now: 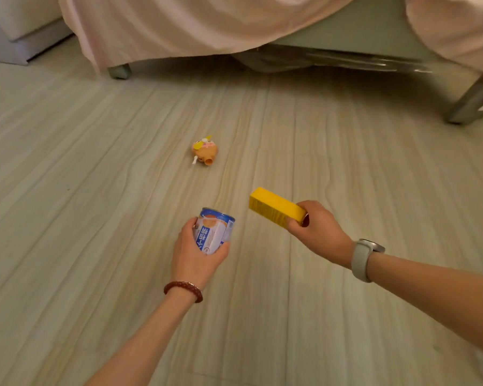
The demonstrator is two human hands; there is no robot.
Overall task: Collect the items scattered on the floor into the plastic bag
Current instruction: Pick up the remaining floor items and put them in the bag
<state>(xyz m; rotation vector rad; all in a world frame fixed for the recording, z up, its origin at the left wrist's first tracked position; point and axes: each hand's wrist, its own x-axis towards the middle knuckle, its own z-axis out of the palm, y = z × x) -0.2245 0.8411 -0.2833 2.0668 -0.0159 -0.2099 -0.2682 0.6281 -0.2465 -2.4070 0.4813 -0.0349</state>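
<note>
Two hands are reaching out over a pale wood-grain floor [95, 190]. On the left, my left hand [195, 254], wearing a dark red beaded bracelet [183, 290], is gripping a blue and white printed can [215, 232], fingers curling around its side, holding it above the floor. Farther away, near the middle, a small orange plastic toy figure [204, 152] is lying alone on the boards. To the right, my right hand [317, 229], wearing a pale grey wristwatch [363, 259], is clasping one end of a long yellow cardboard box [275, 207]. Pink bedding [179, 26] is hanging down behind.
</note>
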